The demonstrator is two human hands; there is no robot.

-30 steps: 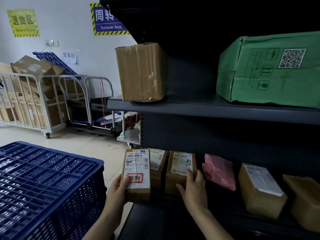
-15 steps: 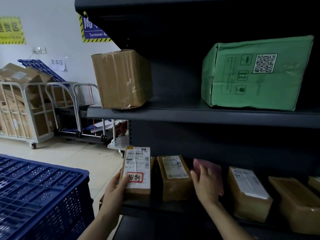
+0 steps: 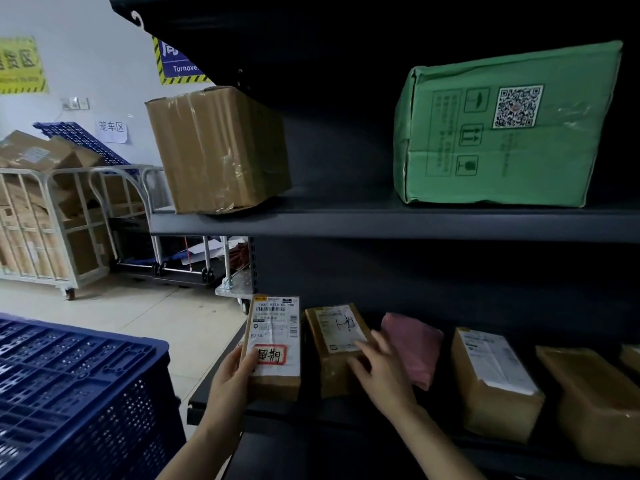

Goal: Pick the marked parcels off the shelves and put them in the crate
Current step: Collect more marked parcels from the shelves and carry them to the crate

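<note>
Currently left hand (image 3: pixel 231 380) grip wraps red-marked parcel (image 3: pixel 274 344) at lower shelf (image 3: pixel 294 415) edge, label up, likely to check mark; right hand (image 3: pixel 381 370) grip wide, flat on neighbouring brown parcel (image 3: pixel 330 362); blue crate (image 3: pixel 86 375) beside.

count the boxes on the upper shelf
2 on the upper shelf: a brown taped box at its left end, a green box toward the right. More may sit beyond the frame's right edge.

A white wall (image 3: pixel 86 46) stood behind the cage trolley (image 3: pixel 45 223) — yellow sign (image 3: pixel 20 65) above it, blue sign (image 3: pixel 178 65) to its right, pale floor (image 3: pixel 156 313) beneath.
</note>
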